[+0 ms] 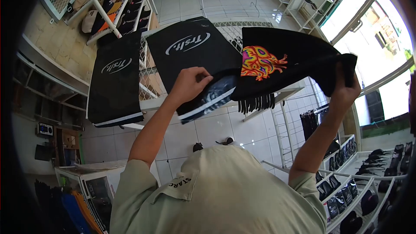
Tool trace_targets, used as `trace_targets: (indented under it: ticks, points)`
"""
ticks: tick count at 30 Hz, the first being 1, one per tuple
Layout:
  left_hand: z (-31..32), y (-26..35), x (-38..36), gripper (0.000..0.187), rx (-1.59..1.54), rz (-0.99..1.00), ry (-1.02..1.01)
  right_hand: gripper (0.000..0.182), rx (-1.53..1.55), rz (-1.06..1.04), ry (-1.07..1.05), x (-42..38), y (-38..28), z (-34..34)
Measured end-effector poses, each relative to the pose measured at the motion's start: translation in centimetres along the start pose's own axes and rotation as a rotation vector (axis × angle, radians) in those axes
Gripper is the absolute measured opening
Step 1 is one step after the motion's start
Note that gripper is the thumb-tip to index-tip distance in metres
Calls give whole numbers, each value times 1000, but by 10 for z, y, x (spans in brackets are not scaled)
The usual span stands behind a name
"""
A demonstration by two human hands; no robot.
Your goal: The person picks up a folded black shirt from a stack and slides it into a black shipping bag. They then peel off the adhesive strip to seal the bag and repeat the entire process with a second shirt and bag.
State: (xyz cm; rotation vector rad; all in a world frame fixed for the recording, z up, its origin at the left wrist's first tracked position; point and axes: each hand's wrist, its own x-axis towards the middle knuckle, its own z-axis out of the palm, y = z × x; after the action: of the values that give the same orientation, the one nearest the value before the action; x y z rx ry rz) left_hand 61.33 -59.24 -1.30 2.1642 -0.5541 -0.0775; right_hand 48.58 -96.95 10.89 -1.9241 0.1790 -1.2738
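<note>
A black T-shirt (299, 52) with a bright multicoloured print is stretched out to the right over the rack table. My right hand (346, 84) is closed on its far right end, where the cloth bunches and hangs down. My left hand (189, 84) is closed with curled fingers at the shirt's left edge, pinching dark cloth there; the exact hold is partly hidden. Under and beside my left hand lies a black plastic bag (195, 50) with a white "Trslt." print and a pale strip along its near edge. A second such bag (115, 73) lies further left.
A white mesh-topped table (151, 87) supports the bags. Black hangers (256, 103) hang below its near right edge. Shelves with folded clothes (117, 13) stand at upper left. White racks (364, 182) with caps and packed goods are at lower right.
</note>
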Motion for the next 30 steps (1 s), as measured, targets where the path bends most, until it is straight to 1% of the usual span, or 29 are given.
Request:
trace_targets:
  ticks: [2, 4, 5, 6, 7, 8, 10, 11, 13, 14, 15, 16, 17, 18, 20, 21, 23, 26, 28, 30]
  points:
    - [5, 8, 19, 18, -27, 18, -14, 31, 28, -13, -45, 21, -15, -2]
    - [13, 6, 37, 20, -137, 5, 34, 31, 48, -32, -61, 34, -26, -3]
    - [21, -1, 46, 20, -141, 14, 29, 28, 100, 11, -71, 38, -32, -2]
    - [32, -13, 56, 21, -338, -38, 30, 26, 152, 54, -83, 40, -37, -1]
    - [39, -18, 63, 23, -535, -93, 29, 29, 220, 55, -78, 39, -38, 1]
    - [46, -25, 64, 23, -539, -87, 25, 29, 215, 50, -74, 35, -36, 0]
    - [51, -30, 65, 23, -844, -55, -27, 33, 212, 197, -46, 17, -30, -3]
    - [50, -31, 70, 23, -847, -50, -26, 36, 238, 242, -10, 1, -22, -3]
    - [48, -33, 75, 21, -1091, -407, -83, 34, 127, 268, -5, -34, 9, -13]
    - [45, -33, 75, 21, -1094, -408, -80, 33, 281, 329, -55, -53, 25, -17]
    - [41, -32, 75, 20, -1076, -414, -81, 30, 394, 354, -96, -68, 28, -14]
    - [37, -33, 76, 19, -1055, -420, -83, 26, 415, 383, -105, -84, 42, -15]
    - [38, -37, 78, 18, -952, -362, -60, 25, 389, 377, -148, -96, 54, -16]
    - [36, -32, 76, 18, -947, -366, -66, 24, 360, 374, -188, -104, 62, -17]
    - [27, -10, 69, 17, -498, -104, -35, 23, 354, 359, -157, -107, 64, -12]
    - [25, 1, 67, 17, -493, -99, -51, 23, 348, 338, -135, -108, 64, -9]
    - [22, 20, 61, 17, -113, 64, -4, 23, 348, 341, -105, -99, 56, -5]
    - [22, 34, 60, 17, -57, 58, 22, 19, 376, 325, -48, -84, 53, 9]
    - [23, 39, 59, 18, -51, 74, 32, 17, 367, 298, 15, -82, 60, 15]
    - [24, 41, 59, 18, -49, 84, 53, 16, 330, 255, 28, -85, 61, 20]
